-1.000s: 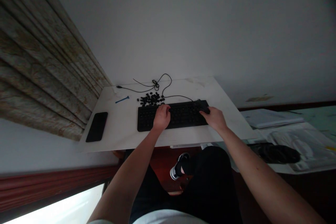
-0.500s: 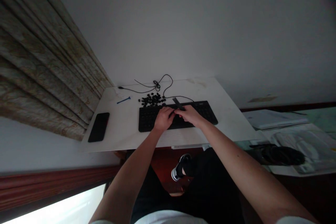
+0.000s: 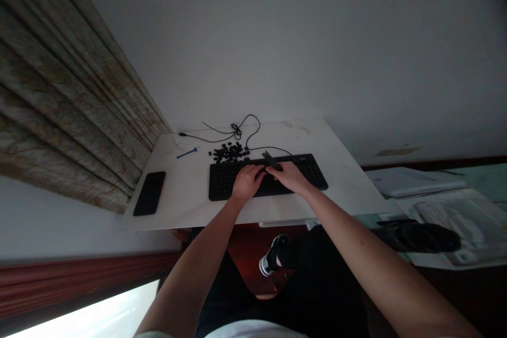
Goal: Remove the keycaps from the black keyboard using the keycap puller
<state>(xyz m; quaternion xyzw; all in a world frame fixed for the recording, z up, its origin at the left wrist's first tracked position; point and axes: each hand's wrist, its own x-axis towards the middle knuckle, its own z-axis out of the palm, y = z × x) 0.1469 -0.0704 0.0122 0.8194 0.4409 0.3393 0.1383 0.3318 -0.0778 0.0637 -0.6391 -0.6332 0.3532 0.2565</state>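
A black keyboard (image 3: 222, 182) lies on the white table, with both of my hands over its middle. My right hand (image 3: 291, 175) is closed around a dark, narrow, flat tool (image 3: 270, 159), whose far end points up and to the left; its lower end is hidden by my fingers. Close beside it, my left hand (image 3: 247, 180) rests on the keyboard, thumb and fingers bent together near the tool. Whatever is between those fingers is too small to make out. A heap of loose black keycaps (image 3: 229, 153) sits just behind the keyboard's left half.
A blue slim tool (image 3: 186, 152) lies left of the keycaps, and a black phone (image 3: 149, 193) near the table's left edge (image 3: 137, 224). The keyboard's cable (image 3: 236, 131) is bundled at the back by the wall. Papers (image 3: 415, 180) and a black object (image 3: 423, 236) lie at right.
The dark tool in my right hand has turned slightly, showing a broader face. Both hands stay at the same part of the keyboard.
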